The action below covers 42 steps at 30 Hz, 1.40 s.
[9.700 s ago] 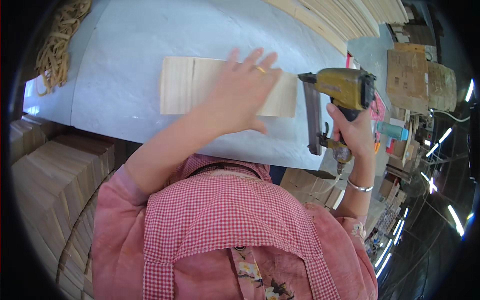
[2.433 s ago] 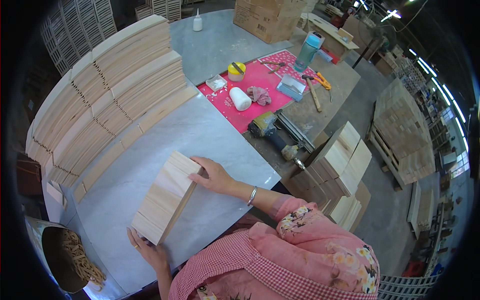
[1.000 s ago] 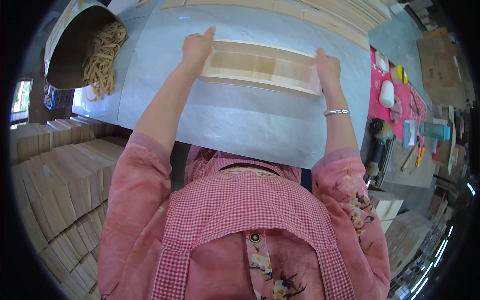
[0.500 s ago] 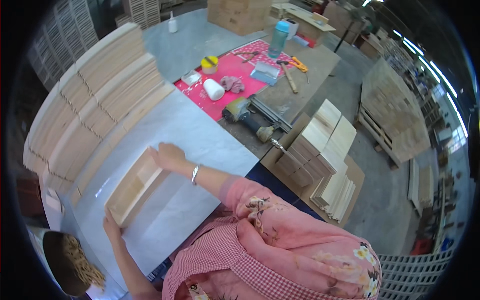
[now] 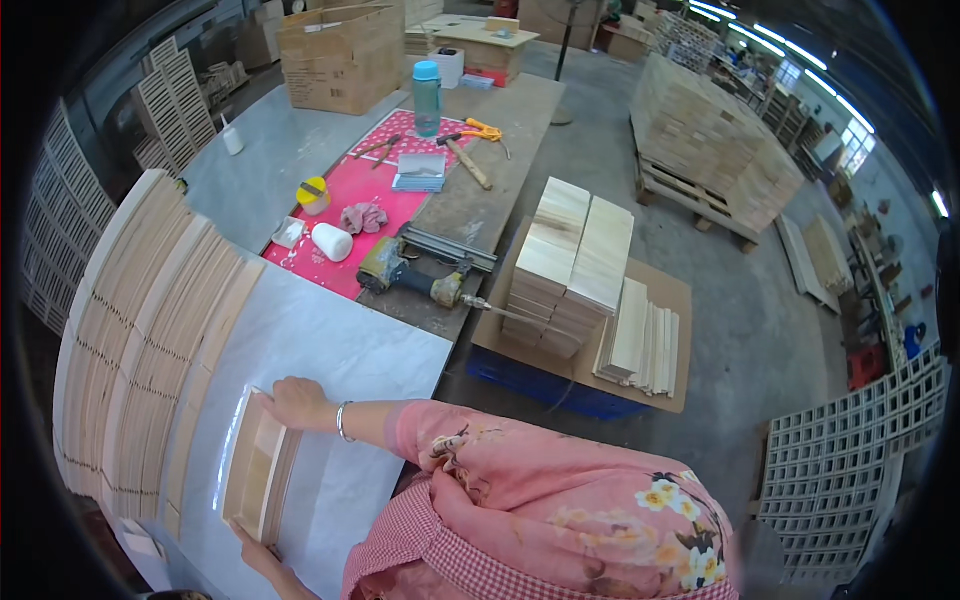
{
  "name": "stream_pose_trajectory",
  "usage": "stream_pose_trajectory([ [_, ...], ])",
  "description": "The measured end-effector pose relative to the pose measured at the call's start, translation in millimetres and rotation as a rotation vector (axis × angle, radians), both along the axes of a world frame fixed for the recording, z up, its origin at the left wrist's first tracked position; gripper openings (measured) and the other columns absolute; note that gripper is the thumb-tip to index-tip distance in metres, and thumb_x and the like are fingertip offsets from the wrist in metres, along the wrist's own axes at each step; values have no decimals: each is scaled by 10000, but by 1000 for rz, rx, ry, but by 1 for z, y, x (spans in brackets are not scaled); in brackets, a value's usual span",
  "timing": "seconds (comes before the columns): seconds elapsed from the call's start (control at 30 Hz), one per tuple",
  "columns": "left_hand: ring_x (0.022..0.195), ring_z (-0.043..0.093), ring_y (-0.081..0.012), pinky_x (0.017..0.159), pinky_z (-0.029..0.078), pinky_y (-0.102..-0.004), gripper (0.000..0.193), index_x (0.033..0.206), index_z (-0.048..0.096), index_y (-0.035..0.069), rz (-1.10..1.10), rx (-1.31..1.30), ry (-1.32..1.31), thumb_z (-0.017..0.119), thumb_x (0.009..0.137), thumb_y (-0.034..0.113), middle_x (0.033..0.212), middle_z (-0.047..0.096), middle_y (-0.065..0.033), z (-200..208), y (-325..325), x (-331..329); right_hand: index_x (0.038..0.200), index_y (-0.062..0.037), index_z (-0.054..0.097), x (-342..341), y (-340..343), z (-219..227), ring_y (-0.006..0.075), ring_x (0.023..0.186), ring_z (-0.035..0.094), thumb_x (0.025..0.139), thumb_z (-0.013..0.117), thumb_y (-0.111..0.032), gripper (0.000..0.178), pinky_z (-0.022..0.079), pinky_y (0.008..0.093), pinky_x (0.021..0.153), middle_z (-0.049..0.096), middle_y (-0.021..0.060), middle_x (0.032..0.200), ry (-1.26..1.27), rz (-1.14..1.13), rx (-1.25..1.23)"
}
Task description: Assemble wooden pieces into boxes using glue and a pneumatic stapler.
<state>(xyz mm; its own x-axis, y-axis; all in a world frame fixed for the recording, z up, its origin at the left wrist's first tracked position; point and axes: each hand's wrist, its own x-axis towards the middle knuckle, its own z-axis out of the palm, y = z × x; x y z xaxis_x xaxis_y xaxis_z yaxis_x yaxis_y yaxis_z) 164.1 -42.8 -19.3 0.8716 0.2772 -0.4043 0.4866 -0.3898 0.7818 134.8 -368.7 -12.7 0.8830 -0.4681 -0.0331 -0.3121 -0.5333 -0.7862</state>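
A long, narrow wooden box (image 5: 248,470) of pale wood lies on the white tabletop (image 5: 335,345) with its hollow side showing. My right hand (image 5: 297,404) grips its far end, fingers closed over the corner; a silver bangle is on that wrist. At the near end, my left hand (image 5: 258,552) holds the box's lower corner, its fingertips partly hidden by the wood. Just left of the box stand tall rows of stacked wooden slats (image 5: 150,340) with notched edges. A nail gun (image 5: 412,280) with an air hose rests beyond my right hand.
A pink mat (image 5: 330,265) carries a white bottle (image 5: 332,242), a yellow-lidded tub (image 5: 313,196) and a rag (image 5: 363,218). Behind are a hammer (image 5: 468,163), a blue water bottle (image 5: 427,100) and a cardboard carton (image 5: 340,62). Stacked boards (image 5: 570,250) stand at the right.
The view has swung to the right, so the bench things sit farther left. In the picture the box now stands more upright and lower; both hands keep hold of its ends.
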Motion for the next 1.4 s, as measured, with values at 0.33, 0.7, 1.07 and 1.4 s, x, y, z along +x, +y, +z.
stream_pose_trajectory([
  [0.33, 724, 612, -182, 574, 461, -278, 793, 1064, 684, -85, 102, 40, -148, 527, 964, 685, 977, 681, -152, -27, 0, 3, 833, 69, 700, 4, 2, -5, 405, 737, 667, 989, 510, -391, 521, 536, 464, 711, 707, 230, 808, -47, -16, 15],
  [0.7, 874, 662, -224, 700, 505, -285, 707, 1113, 671, -111, 34, 42, -224, 485, 1036, 567, 1021, 701, -163, -14, -4, -7, 843, 40, 697, 4, 3, -2, 389, 714, 674, 994, 504, -400, 504, 539, 454, 692, 715, 200, 815, 22, 31, 0],
  [1.07, 881, 615, -180, 741, 469, -270, 630, 1214, 638, -28, 105, -201, -137, 546, 1012, 562, 1059, 675, -134, -23, 3, -19, 966, 59, 646, 18, -25, -5, 430, 778, 681, 957, 512, -240, 328, 544, 456, 710, 707, 237, 899, 61, 335, -156],
  [1.4, 1008, 604, -193, 870, 491, -309, 264, 1212, 627, 57, 560, -618, -385, 605, 980, 181, 1129, 645, -95, -18, -7, -165, 1039, 18, 616, -15, 62, 2, 435, 858, 641, 847, 560, -140, 255, 525, 493, 751, 660, 249, 979, -136, 688, -94],
])
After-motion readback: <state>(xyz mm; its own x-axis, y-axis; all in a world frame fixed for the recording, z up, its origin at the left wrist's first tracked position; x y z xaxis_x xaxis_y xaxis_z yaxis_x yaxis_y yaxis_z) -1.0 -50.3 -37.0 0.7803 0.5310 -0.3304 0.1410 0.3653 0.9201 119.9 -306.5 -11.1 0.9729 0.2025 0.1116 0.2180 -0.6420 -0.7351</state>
